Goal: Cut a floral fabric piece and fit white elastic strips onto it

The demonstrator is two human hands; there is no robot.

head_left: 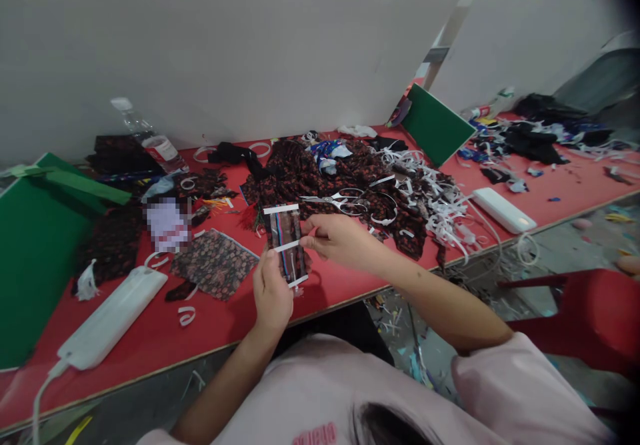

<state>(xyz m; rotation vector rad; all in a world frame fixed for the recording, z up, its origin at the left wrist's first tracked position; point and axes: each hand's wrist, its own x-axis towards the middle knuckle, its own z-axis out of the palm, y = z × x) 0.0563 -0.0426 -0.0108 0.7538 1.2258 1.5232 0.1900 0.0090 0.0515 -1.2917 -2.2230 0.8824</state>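
Above the red tabletop [320,295], the left hand [273,293] grips the lower edge of a small dark fabric card with white strips [286,243]; the right hand [336,237] pinches its right side.

Head-worn view, down over table [150,338]

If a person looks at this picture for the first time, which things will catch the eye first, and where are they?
First comes the small dark fabric piece with white strips, held up at the centre between the left hand and the right hand. Behind it, a heap of dark floral cloth with scissors on top covers the red table, and tangled white strips lie to the right. At far left stands a green board.
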